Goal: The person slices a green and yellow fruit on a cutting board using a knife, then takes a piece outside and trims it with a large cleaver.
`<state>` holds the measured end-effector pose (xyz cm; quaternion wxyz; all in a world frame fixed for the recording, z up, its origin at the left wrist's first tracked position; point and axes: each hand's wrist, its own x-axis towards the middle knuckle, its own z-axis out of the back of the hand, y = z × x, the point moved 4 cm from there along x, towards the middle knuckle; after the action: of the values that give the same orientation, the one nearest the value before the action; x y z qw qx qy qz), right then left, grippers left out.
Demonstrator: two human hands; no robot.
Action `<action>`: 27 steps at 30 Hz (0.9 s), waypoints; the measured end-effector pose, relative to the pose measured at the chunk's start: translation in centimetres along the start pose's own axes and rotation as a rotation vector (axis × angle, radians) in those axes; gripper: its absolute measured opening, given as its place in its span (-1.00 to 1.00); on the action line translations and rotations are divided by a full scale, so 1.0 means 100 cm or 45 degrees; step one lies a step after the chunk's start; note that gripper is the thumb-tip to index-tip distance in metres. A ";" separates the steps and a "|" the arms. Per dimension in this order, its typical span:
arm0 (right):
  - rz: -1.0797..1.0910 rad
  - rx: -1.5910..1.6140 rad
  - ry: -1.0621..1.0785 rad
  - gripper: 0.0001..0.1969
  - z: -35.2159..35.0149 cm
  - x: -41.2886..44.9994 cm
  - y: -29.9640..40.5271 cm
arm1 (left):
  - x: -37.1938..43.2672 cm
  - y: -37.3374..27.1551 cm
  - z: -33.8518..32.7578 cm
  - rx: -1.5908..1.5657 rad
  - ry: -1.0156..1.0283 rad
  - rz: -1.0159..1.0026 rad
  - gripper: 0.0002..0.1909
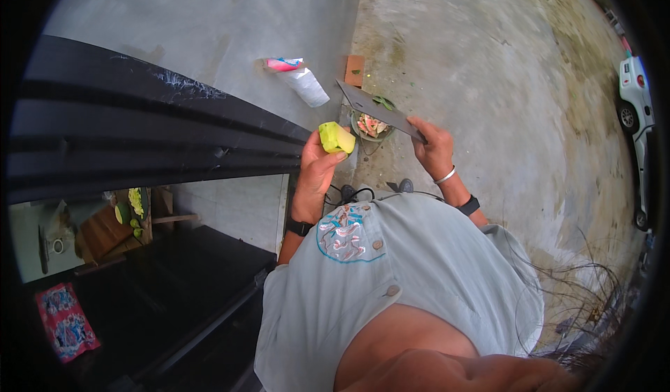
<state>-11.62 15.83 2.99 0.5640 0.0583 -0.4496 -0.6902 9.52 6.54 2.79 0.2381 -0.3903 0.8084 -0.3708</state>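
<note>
My left hand (316, 169) holds a peeled yellow-green piece of fruit or vegetable (336, 138), with a pale cut face on its right. In my right hand (433, 147) is the near end of a broad, dark flat blade, seemingly a cleaver (378, 108), pointing up and to the left. A few green scraps (383, 102) lie at the blade's far edge. Below the blade, a round container (370, 134) on the ground holds pink and whitish scraps, partly hidden by the blade. Blade and fruit appear apart.
A brick (354, 70) and crumpled packaging (306, 85) lie on the concrete beyond. To the left are a dark ribbed metal panel (157, 125), a black surface (193, 271) with a red packet (67, 321), and a wooden board (104, 229) beside green produce (135, 229). A white vehicle (628, 114) stands far right.
</note>
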 end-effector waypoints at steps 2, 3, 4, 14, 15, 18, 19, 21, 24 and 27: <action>-0.029 0.044 -0.009 -0.59 -0.001 -0.003 0.001 | 0.001 -0.001 -0.005 -0.014 0.017 -0.003 -0.43; -0.033 0.039 -0.016 -0.59 0.000 -0.005 0.002 | 0.000 -0.003 -0.009 -0.071 -0.002 -0.003 -0.42; -0.011 0.047 -0.025 -0.59 0.001 -0.006 0.005 | 0.001 -0.003 -0.011 -0.128 -0.020 -0.002 -0.41; 0.523 -0.102 -0.048 -0.55 0.007 -0.010 0.055 | 0.040 0.061 0.060 -1.008 0.318 1.105 -0.53; 0.622 -0.076 -0.077 -0.57 0.006 -0.011 0.061 | 0.037 0.055 0.056 -1.133 0.439 1.017 -0.52; 0.664 -0.118 -0.029 -0.60 0.000 -0.012 0.067 | 0.035 0.063 0.061 -0.986 0.319 1.084 -0.53; 0.674 -0.128 -0.013 -0.60 -0.001 -0.012 0.068 | 0.033 0.060 0.055 -0.987 0.320 1.084 -0.53; 0.656 -0.145 -0.008 -0.62 -0.002 -0.012 0.069 | 0.026 0.054 0.039 -0.994 0.193 1.075 -0.53; 0.654 -0.153 -0.004 -0.63 -0.003 -0.011 0.072 | 0.022 0.052 0.036 -0.877 0.106 1.074 -0.55; 0.658 -0.164 -0.004 -0.63 -0.003 -0.012 0.070 | 0.004 0.019 -0.010 -0.215 -0.234 0.532 -0.56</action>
<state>-5.90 16.92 7.11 0.7233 -0.0957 -0.4055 -0.5506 7.79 7.46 1.82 0.3486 -0.2651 0.8747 -0.2076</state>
